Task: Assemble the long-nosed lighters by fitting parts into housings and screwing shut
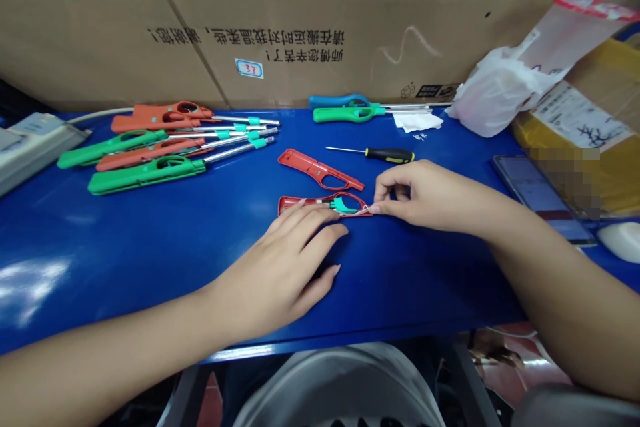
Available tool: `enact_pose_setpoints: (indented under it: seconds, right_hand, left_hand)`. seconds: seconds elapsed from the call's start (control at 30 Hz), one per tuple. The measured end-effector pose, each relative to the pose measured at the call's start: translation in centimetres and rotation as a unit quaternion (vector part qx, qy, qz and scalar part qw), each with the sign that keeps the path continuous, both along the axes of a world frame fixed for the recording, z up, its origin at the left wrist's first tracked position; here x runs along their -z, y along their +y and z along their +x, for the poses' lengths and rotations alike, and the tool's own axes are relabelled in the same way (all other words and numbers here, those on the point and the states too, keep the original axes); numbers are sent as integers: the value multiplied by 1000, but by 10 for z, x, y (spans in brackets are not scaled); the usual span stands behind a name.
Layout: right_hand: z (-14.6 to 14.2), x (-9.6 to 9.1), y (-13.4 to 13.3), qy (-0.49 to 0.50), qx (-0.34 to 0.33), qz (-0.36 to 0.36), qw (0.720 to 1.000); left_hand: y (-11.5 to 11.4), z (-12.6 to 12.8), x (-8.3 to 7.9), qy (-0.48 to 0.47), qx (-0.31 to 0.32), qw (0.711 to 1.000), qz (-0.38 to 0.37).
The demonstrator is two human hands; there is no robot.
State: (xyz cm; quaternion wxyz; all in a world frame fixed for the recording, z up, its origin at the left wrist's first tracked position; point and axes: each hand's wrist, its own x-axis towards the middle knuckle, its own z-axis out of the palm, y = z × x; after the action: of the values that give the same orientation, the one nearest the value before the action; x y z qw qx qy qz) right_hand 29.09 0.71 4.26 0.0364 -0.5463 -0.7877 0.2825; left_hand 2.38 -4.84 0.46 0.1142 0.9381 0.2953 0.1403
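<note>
An opened red lighter casing half (pixel 357 199) lies on the blue table with a green trigger (pixel 341 205) and thin wires (pixel 361 211) inside. My left hand (pixel 287 263) rests its outstretched fingers on the casing's left part, partly hiding it. At the casing's right end, my right hand (pixel 425 200) pinches the thin wires between thumb and forefinger. Just behind it lies the other red casing half (pixel 320 170), hollow side up. A black-and-yellow screwdriver (pixel 390 155) lies beyond my right hand, its shaft pointing left.
Several red and green lighters (pixel 150 173) lie at the left near a power strip (pixel 35 147). Blue and green lighters (pixel 345 113), white paper (pixel 417 121) and small screws (pixel 420 137) sit before a cardboard box (pixel 280 20). Rightward are a bagged cup (pixel 500 87), phone (pixel 543 197) and mouse (pixel 623 240).
</note>
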Motion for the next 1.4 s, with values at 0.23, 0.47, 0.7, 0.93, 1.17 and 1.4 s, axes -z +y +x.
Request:
enact_pose_setpoints:
  seconds: [0.23,0.47,0.7,0.93,1.17,1.4]
  right_hand:
    - [0,0,-1,-6,0,3,1000]
    - [0,-1,-1,6,-6,27,1000]
    - [-10,4,-4,81,1,41,996]
    - [-12,14,-3,110,-29,62,992]
    - [-6,5,-5,82,-36,42,995]
    - [-5,7,-6,89,-24,38,995]
  left_hand:
    - [-2,2,-3,13,-7,1000,24]
    - [-4,3,-3,33,-31,998,42]
    - [-4,3,-3,41,-33,998,43]
    - [-4,3,-3,52,-34,997,44]
    - [-3,3,0,51,-33,997,54]
    - [-3,1,0,56,-29,996,65]
